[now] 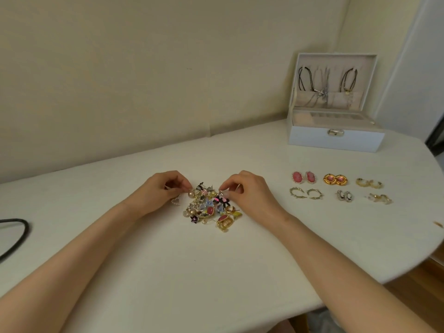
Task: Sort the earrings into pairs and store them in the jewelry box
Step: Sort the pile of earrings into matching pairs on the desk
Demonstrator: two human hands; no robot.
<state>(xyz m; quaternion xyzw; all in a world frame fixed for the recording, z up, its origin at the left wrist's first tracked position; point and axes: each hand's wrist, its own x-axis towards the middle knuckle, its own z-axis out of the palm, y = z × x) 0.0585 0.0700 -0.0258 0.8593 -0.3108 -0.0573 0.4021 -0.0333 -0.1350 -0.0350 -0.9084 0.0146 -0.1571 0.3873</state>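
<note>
A mixed pile of earrings (210, 207) lies in the middle of the white table (168, 272). My left hand (163, 188) pinches a pearl earring (191, 194) at the pile's left edge. My right hand (245, 191) pinches a small earring (222, 193) at the pile's upper right. A pearl heart earring (176, 200) lies just under my left hand. Several sorted pairs (338, 188) lie in two rows to the right. The white jewelry box (334, 138) stands open at the back right, with necklaces hanging in its lid.
A black cable (16, 234) loops at the table's left edge. The table's rounded right edge (432, 248) drops to a wooden floor. A beige wall runs along the back.
</note>
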